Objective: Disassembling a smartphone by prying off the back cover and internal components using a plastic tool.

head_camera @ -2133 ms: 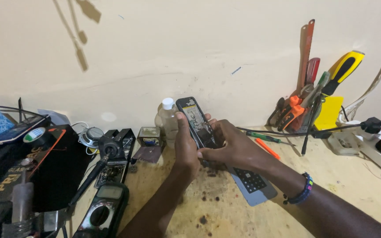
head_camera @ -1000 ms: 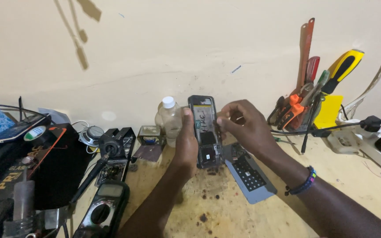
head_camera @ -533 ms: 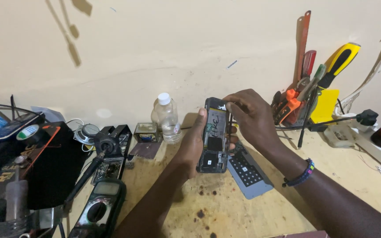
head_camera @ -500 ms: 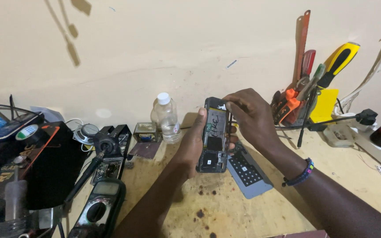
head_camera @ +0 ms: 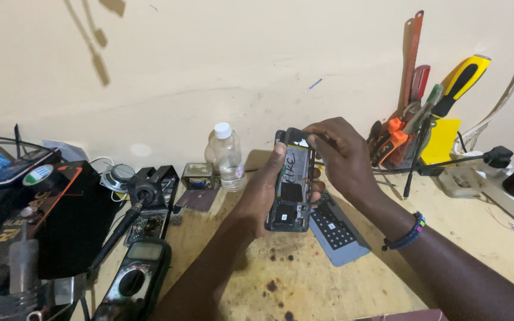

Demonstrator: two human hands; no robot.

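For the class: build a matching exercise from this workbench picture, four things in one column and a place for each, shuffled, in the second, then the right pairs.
Things:
1. opened mobile phone
2. clear plastic bottle
3. multimeter
4. grey keypad cover

Places:
A. lying flat on the bench under the right wrist
B. at the bench's near left edge
C. held upright between the left hand and the right hand
D. standing by the wall, left of the hands

Pairs: 1-C, 2-D, 3-B, 4-A
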